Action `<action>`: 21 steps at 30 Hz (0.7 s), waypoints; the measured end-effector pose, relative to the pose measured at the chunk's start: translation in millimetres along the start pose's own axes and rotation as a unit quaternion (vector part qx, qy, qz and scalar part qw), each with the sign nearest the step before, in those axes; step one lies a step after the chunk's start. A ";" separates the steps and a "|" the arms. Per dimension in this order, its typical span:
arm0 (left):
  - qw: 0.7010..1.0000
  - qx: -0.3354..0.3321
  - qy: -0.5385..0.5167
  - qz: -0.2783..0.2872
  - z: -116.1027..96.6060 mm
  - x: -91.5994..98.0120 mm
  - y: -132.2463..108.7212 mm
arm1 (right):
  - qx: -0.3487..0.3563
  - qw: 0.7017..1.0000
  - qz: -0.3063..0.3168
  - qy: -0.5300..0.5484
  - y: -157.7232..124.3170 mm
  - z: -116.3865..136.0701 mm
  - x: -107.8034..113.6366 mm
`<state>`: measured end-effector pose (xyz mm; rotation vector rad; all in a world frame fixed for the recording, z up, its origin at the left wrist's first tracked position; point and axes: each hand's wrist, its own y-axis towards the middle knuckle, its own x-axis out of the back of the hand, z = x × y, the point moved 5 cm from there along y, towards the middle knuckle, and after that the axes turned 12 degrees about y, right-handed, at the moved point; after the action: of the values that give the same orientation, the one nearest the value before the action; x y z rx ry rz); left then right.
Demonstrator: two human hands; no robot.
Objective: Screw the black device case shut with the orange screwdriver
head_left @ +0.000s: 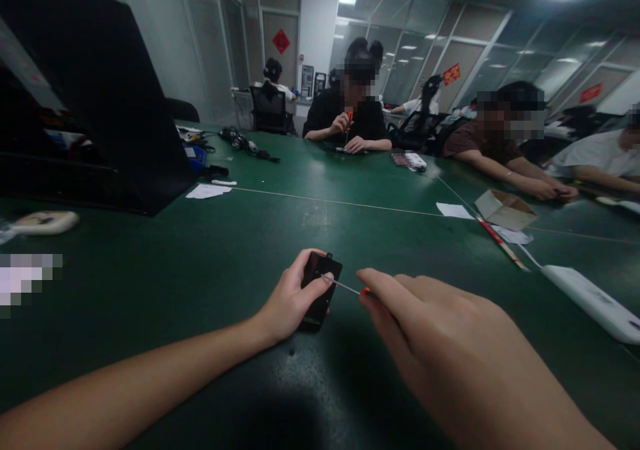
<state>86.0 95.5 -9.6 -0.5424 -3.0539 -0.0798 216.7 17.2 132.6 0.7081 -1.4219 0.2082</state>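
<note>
We see a black device (320, 311) and a screwdriver (345, 287) with a silvery-grey shaft and an orange handle. Our tabletop (250, 237) is dark green, crossed by thin pale lines. Around it we find white paper (209, 191), a long white object (593, 303), a person's black top (321, 109) and another's brownish-maroon shirt (473, 140).

Toward the near edge of the green surface (240, 237), a flat black device (320, 307) is being gripped by the left hand (293, 297), while a thin-shafted screwdriver (348, 288) is being pointed at its face by the right hand (445, 330). By the far edge, an orange-handled tool (349, 115) is being held by a co-worker (323, 111).
</note>
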 end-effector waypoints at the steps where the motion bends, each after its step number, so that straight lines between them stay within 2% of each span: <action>1: 1.000 -0.001 0.001 0.001 0.2 0.2 -0.1 | 0.006 1.000 -0.005 -0.005 -0.3 0.3 1.1; 6: 1.000 -0.006 0.002 -0.001 0.0 -0.2 0.2 | 0.009 1.000 0.000 -0.003 -0.7 0.1 -0.8; 12: 1.000 -0.005 -0.003 -0.006 -1.8 0.0 0.6 | -0.017 1.000 -0.002 0.021 2.8 -2.2 -5.4; 14: 0.999 0.001 -0.020 0.038 -2.3 0.6 3.1 | -0.012 1.000 0.010 0.008 2.5 -4.5 -2.3; 17: 0.980 0.018 -0.070 0.186 -3.1 -2.0 7.3 | -0.010 1.000 0.022 0.012 -2.4 -14.9 9.0; 18: 0.971 0.022 -0.096 0.219 -3.6 -1.1 8.7 | -0.010 1.000 0.020 0.011 -5.0 -19.6 13.8; 21: 0.963 0.035 -0.150 0.223 -2.8 5.9 14.4 | -0.010 1.000 -0.007 -0.021 -12.9 -31.8 27.2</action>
<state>85.5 110.9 -5.8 -1.3286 -3.1004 0.1364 254.6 17.4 154.6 0.7089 -1.4568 0.1697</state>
